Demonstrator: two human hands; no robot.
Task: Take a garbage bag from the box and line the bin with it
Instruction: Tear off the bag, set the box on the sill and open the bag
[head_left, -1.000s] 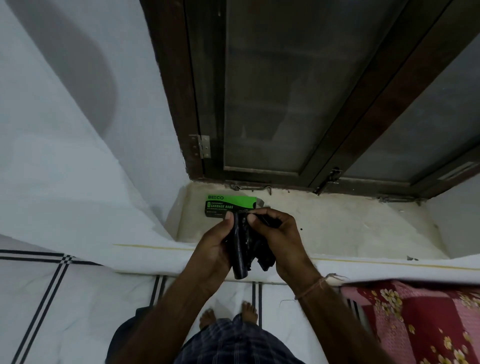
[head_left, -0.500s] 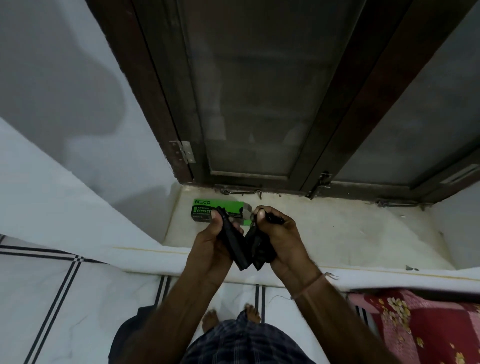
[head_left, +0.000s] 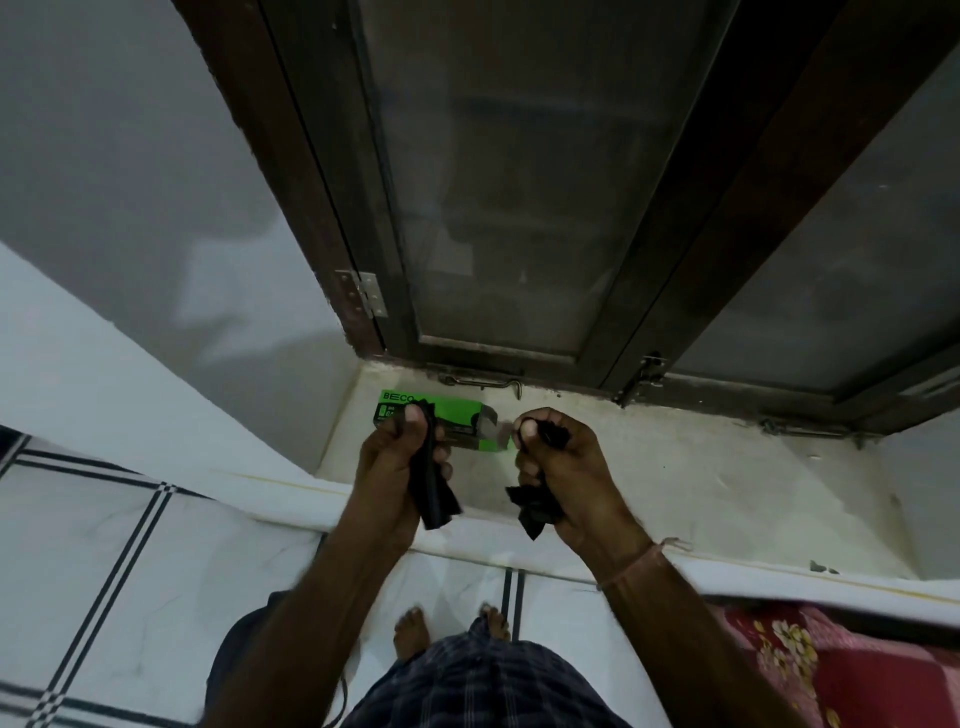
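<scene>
A green garbage bag box (head_left: 457, 417) lies on its side on the pale window sill (head_left: 675, 483), partly behind my hands. My left hand (head_left: 395, 462) grips a rolled black garbage bag (head_left: 434, 493) that hangs below the fist. My right hand (head_left: 566, 467) is closed on a second black piece of garbage bag (head_left: 535, 509), apart from the left one. A gap shows between the two black pieces. No bin is clearly in view.
A dark wooden window frame (head_left: 649, 260) with frosted panes rises behind the sill, latches along its base. White tiled floor (head_left: 104, 571) with black lines lies below. A red floral cloth (head_left: 852, 670) is at lower right. My bare feet (head_left: 415, 631) stand close to the sill.
My hands have pulled apart sideways. The black bundle they held together a second ago is now split into two pieces, one in each hand.
</scene>
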